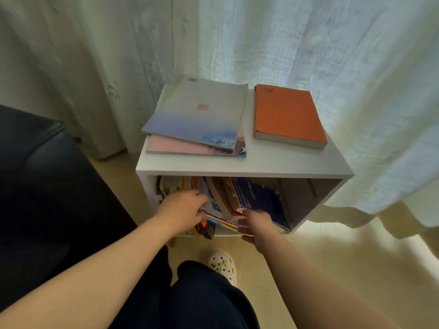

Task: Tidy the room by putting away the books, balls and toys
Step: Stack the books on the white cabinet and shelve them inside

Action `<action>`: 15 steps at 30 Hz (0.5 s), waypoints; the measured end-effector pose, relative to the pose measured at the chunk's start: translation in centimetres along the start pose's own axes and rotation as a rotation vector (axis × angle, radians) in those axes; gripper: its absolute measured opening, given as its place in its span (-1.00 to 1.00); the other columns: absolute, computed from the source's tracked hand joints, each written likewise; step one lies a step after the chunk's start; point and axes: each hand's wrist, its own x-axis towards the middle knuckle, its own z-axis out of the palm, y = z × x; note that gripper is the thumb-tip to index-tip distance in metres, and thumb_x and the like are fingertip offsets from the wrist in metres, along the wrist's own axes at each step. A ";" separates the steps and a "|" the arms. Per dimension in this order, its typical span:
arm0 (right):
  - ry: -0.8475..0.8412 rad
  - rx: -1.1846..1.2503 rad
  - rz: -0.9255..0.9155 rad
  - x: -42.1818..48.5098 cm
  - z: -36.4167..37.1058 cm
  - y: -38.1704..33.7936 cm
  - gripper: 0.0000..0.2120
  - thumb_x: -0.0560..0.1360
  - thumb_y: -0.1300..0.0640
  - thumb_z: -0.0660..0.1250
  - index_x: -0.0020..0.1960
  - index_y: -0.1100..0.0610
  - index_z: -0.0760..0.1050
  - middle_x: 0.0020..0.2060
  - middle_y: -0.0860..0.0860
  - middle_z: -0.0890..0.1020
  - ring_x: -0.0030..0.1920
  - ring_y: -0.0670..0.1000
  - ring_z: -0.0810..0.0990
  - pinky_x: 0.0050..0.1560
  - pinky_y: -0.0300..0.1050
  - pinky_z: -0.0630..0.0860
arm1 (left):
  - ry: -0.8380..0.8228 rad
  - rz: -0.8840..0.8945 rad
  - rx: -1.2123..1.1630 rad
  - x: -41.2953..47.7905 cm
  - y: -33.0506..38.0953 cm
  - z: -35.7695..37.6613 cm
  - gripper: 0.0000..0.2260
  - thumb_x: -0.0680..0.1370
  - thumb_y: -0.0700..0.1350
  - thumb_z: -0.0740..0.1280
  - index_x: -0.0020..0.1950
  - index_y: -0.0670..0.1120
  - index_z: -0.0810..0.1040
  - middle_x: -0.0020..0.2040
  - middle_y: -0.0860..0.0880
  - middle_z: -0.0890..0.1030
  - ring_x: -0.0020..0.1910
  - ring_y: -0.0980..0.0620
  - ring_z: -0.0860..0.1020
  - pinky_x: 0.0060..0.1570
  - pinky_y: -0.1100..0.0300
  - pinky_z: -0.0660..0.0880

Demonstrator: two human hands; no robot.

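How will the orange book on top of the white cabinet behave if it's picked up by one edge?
The orange book looks thick, so probably fairly stiff and heavier than the thin blue book beside it. It lies flat on the white cabinet, so it shouldn't roll; pushed, it likely slides on that smooth top.

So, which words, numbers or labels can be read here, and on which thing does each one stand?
Nothing is legible.
Grey-blue book: red square seal and a code patch, both too blurred to read.
Dark blue book in the white cabinet: white print lines, too small.
Orange book: faint mark near top edge, unreadable.
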 end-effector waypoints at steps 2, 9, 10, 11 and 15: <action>-0.001 -0.032 -0.081 -2.0 -0.1 -1.1 -0.90 0.55 0.17 0.20 0.05 0.13 0.43 -0.07 0.14 0.60 -0.10 0.08 0.59 -0.11 -0.05 0.54 | 0.015 -0.034 -0.041 -0.8 0.1 -2.2 -0.77 0.58 0.01 0.19 0.20 0.02 0.47 0.14 0.02 0.54 0.08 0.03 0.52 0.04 0.10 0.51; -0.129 -0.027 -0.398 -9.2 0.3 -7.9 -0.93 0.53 0.17 0.27 -0.13 0.13 0.47 -0.34 0.08 0.54 -0.39 0.02 0.49 -0.37 -0.07 0.47 | 0.280 -0.137 -0.201 -1.9 0.2 -10.5 -0.76 0.58 0.05 0.21 0.21 0.07 0.49 0.09 0.11 0.60 0.06 0.07 0.55 0.00 0.18 0.45; -0.093 -0.089 -0.482 -9.6 0.6 -8.8 -0.92 0.52 0.16 0.27 -0.15 0.11 0.48 -0.29 0.08 0.57 -0.32 0.05 0.54 -0.29 -0.05 0.52 | 0.296 -0.151 -0.218 -1.8 0.0 -11.3 -0.76 0.58 0.05 0.21 0.22 0.07 0.49 0.10 0.11 0.60 0.07 0.08 0.55 -0.01 0.19 0.44; -0.039 -0.188 -0.569 -10.0 0.6 -9.8 -0.92 0.52 0.14 0.26 -0.14 0.10 0.49 -0.21 0.08 0.61 -0.20 0.08 0.58 -0.14 0.00 0.56 | 0.295 -0.162 -0.228 -1.6 -0.3 -12.0 -0.75 0.58 0.04 0.21 0.23 0.06 0.49 0.13 0.09 0.59 0.09 0.07 0.54 -0.01 0.19 0.43; 0.101 -0.469 -0.694 -10.0 0.2 -12.4 -0.74 0.55 0.11 0.19 0.20 0.09 0.48 0.11 0.03 0.58 0.09 0.04 0.52 0.09 -0.08 0.44 | 0.285 -0.196 -0.231 -0.5 -1.7 -13.4 -0.69 0.59 0.00 0.19 0.32 0.04 0.44 0.30 0.07 0.49 0.25 0.06 0.46 0.14 0.17 0.39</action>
